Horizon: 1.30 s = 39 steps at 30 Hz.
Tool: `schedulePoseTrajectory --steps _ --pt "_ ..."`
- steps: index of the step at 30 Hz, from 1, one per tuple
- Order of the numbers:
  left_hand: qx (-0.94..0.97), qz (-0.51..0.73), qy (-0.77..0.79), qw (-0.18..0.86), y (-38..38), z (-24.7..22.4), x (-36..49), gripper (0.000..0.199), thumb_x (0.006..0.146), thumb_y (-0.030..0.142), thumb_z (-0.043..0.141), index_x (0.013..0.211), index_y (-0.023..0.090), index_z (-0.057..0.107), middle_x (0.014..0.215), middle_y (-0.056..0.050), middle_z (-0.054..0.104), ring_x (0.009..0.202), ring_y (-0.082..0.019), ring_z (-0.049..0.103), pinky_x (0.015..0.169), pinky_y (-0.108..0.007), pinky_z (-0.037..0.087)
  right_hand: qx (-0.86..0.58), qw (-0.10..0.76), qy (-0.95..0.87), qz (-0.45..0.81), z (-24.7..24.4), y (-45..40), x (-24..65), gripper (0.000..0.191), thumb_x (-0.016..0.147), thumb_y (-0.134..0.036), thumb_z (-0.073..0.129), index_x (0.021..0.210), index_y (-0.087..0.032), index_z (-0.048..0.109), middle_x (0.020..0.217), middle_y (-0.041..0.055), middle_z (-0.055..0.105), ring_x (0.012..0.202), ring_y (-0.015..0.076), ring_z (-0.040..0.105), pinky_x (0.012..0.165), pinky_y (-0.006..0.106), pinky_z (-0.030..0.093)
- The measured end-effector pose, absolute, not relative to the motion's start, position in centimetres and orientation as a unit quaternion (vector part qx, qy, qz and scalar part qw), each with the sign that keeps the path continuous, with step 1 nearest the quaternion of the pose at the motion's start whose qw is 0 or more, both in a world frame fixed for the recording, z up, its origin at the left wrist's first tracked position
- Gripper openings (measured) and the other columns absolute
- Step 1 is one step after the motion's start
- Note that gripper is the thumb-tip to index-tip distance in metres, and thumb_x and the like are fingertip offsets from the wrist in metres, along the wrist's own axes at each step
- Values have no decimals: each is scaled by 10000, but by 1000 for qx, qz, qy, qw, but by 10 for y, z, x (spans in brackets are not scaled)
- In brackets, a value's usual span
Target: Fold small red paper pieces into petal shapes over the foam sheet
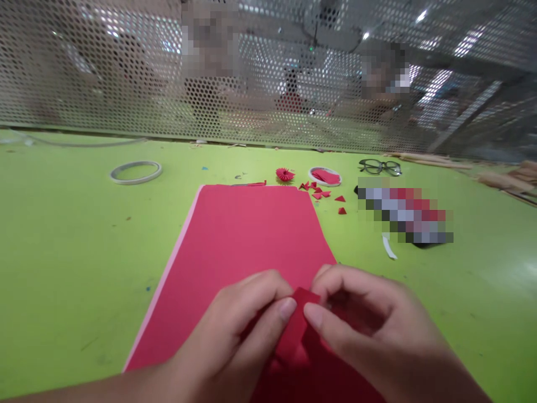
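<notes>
Both hands pinch a small piece of red paper [305, 298] just above a large red sheet [255, 235]. My left hand [247, 319] grips its left side between thumb and forefinger. On the right side, the thumb and forefinger of my right hand [361, 313] are closed on the same piece. The paper looks folded, though its lower part blends into the shadow on the sheet. Past the sheet's far right corner lie several small folded red paper triangles [318, 193]. Near them sits a round, pleated red paper piece [285, 174].
A white ring [136, 172] lies at the far left of the green table [75, 252]. A round container [310, 178] holds red paper pieces. Eyeglasses [380, 167], a blurred-out object [405, 215] and a white strip [389, 247] lie right. A perforated metal screen [260, 106] closes the back; people show behind it.
</notes>
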<state>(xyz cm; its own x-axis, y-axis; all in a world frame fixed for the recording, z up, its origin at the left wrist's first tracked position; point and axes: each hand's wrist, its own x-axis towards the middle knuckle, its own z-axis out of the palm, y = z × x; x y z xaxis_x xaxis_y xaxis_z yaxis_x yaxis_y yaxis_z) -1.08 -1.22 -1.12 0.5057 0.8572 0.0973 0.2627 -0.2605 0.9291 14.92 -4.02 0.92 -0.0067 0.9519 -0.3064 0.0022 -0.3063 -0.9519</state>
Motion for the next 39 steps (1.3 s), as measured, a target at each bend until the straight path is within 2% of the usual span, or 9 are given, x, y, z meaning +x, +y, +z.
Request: schedulePoseTrajectory --steps 7,12,14,19,23,26,32,36,39 --pt "721 350 416 429 -12 -9 -10 200 811 164 562 621 198 612 563 31 590 521 -114 520 512 -169 423 -552 376 -443 598 6 -39 152 143 631 -185 672 577 -223 545 555 -62 488 542 117 427 534 243 364" --pt "706 279 445 474 -10 -4 -7 227 804 280 549 607 190 620 522 1 602 491 -138 489 465 -203 374 -542 344 -436 631 3 -35 158 139 644 -234 670 567 -207 557 523 -60 486 507 105 395 486 240 309" --pt "706 247 450 488 -9 -2 -8 261 814 316 528 605 186 613 523 -1 581 500 -141 463 475 -215 356 -549 346 -469 599 2 -35 158 133 661 -218 654 571 -211 557 530 -58 487 520 111 417 500 244 343" --pt "693 205 462 514 -10 -2 -6 277 807 349 496 572 206 532 494 59 386 491 -124 339 456 -220 269 -535 365 -596 475 0 -36 162 147 739 -170 622 607 -231 605 593 -31 582 569 136 552 527 236 454" --pt "686 217 438 539 -12 -4 -6 250 822 288 469 583 224 429 516 79 345 496 -112 285 452 -219 231 -538 365 -592 477 2 -35 166 140 700 -148 609 587 -230 606 565 -30 581 536 135 543 485 232 442" --pt "664 244 412 574 -11 -5 -8 270 862 286 467 603 229 416 522 86 332 490 -108 294 447 -215 243 -562 370 -557 486 6 -32 167 114 697 -184 614 591 -225 609 540 -41 557 510 126 500 482 236 418" --pt "557 278 423 658 -11 -9 -13 269 901 290 516 647 205 504 482 85 437 438 -82 344 408 -169 273 -599 345 -541 479 14 -12 182 97 697 -224 671 605 -204 650 525 -40 567 496 123 488 487 241 408" --pt "517 295 429 679 -12 -11 -13 256 889 286 563 651 200 523 464 88 458 401 -67 340 372 -148 279 -647 383 -549 364 13 -2 197 159 761 -297 686 623 -220 677 571 -22 604 524 136 531 480 243 417" --pt "520 311 438 665 -10 -10 -11 237 865 269 598 649 192 537 462 74 502 406 -68 385 391 -153 317 -632 390 -576 343 11 -9 194 152 786 -297 686 645 -240 679 585 -7 652 522 163 579 458 264 439"
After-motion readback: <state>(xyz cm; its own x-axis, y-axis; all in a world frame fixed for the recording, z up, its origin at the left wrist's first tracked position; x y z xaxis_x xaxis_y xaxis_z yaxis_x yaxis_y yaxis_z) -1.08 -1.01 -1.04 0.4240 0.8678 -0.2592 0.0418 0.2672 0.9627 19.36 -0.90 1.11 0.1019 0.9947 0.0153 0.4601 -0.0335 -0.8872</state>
